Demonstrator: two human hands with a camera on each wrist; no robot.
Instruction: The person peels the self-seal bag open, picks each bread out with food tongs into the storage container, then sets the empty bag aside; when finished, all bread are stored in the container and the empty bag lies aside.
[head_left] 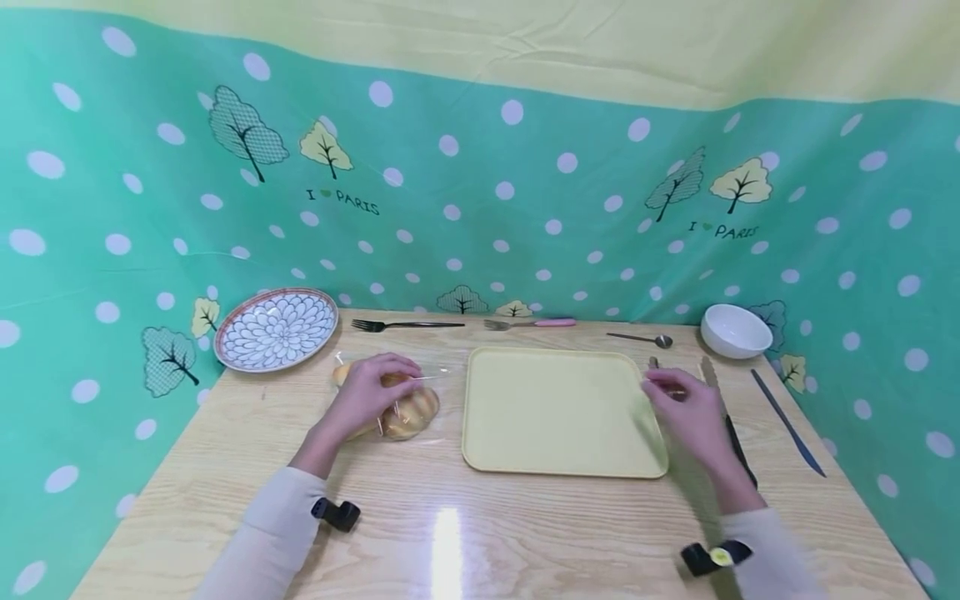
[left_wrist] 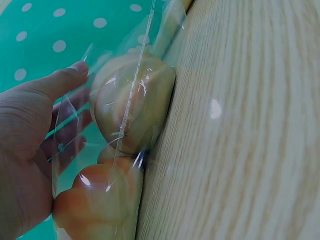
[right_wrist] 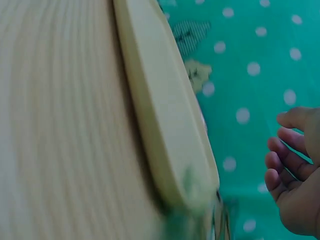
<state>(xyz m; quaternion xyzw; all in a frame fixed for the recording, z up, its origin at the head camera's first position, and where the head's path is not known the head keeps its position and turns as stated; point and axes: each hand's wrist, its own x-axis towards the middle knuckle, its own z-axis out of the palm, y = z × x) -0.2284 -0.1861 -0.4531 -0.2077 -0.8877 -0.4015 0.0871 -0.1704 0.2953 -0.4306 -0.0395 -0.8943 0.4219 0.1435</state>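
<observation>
A clear plastic bag with bread rolls (head_left: 411, 414) lies left of the tray. My left hand (head_left: 372, 390) is over the bag, thumb and fingers apart. In the left wrist view, the fingers of my left hand (left_wrist: 30, 130) show through the clear plastic beside a round roll (left_wrist: 132, 102); whether they touch the bag is hard to tell. A pale yellow tray (head_left: 558, 412) lies in the middle of the table. Near its right edge hovers my right hand (head_left: 690, 412), fingers loosely bent and holding nothing; the right wrist view shows the tray (right_wrist: 160, 95) apart from this hand.
A patterned plate (head_left: 277, 331) stands at the back left. Along the back lie a black fork (head_left: 408, 325), a pink-handled fork (head_left: 536, 323) and a small spoon (head_left: 641, 338). A white bowl (head_left: 737, 331) is at the back right, with a dark knife (head_left: 787, 421) and a black-handled knife (head_left: 738, 450) nearer.
</observation>
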